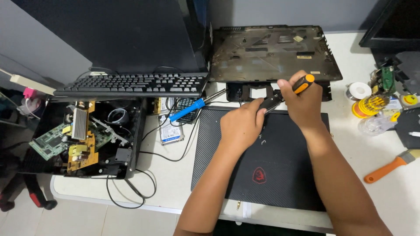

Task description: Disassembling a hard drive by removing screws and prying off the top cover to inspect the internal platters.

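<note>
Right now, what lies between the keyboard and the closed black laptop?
In the head view, a blue-handled soldering iron lies between keyboard and laptop, over a bare hard drive and black cables.

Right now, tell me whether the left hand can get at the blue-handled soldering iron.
Probably yes. The left hand rests on the black laptop lid, steadying the screwdriver held by the right hand. The blue-handled soldering iron lies uncovered just to its left, with only loose cables around it.
</note>
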